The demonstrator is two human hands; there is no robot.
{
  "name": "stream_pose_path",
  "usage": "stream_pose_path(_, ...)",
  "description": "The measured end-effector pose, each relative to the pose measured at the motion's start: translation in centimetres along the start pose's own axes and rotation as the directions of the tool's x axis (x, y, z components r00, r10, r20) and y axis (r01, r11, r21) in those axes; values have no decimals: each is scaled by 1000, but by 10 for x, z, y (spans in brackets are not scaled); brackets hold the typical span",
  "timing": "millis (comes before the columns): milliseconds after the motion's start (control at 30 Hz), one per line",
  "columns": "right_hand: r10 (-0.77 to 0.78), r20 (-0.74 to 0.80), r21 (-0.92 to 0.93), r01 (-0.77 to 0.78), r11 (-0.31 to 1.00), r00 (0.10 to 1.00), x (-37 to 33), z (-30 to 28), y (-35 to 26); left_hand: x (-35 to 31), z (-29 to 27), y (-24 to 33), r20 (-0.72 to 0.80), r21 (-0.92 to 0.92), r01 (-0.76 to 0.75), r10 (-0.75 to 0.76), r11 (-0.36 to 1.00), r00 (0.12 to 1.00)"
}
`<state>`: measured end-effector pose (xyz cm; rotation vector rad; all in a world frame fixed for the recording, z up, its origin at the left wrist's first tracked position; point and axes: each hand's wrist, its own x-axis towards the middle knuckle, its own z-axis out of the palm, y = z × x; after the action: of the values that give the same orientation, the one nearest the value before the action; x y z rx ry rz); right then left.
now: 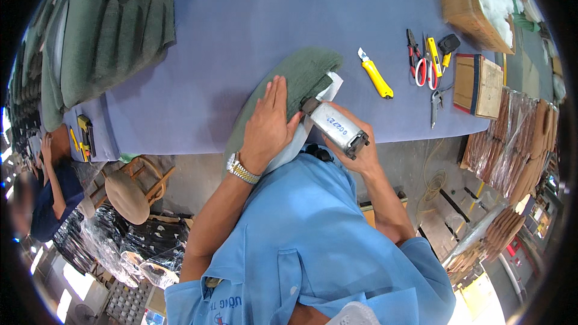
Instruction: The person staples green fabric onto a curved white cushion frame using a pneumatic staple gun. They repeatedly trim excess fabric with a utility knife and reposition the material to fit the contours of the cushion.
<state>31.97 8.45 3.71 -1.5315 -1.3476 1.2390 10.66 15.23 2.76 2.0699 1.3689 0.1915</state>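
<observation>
Left hand [269, 121] lies flat, fingers spread, on the green cushion [301, 75]; right hand [355, 147] grips a silver stapler [336, 126] at its edge.

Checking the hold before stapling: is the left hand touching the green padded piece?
Touching. The head view shows the left hand lying flat, palm down, on the green padded piece, with no gap between them.

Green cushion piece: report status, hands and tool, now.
Left hand flat on green cushion piece. Right hand holds silver stapler tool, nose at the cushion's white edge. Yellow utility knife lies apart, not in the way.
</observation>
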Motion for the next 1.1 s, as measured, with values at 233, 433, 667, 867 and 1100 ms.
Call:
stream_pose_path(233, 1, 56, -61, 2, 998, 998, 4, -2, -13, -2, -2, 5, 21, -5, 36, -36, 999, 999)
stream_pose_path(433, 67, 96, -69, -60, 996, 993, 9, -1, -19, 3, -2, 8, 21, -16, 82, -82, 997, 996)
stream_pose_path(667, -52, 25, -86, 54, 995, 998, -1, 4, -3, 0, -5, 7, 16, 23, 62, -62, 998, 998)
stream_pose_path(867, 27, 93, -138, -14, 990, 995, -2, 1, -14, -2, 1, 7, 38, 4, 80, -80, 997, 996)
stream_pose_path(1100, 8, 26, -80, -6, 997, 1000, -5, 14, -14, 0, 1, 8, 27, 0, 89, -89, 996, 996)
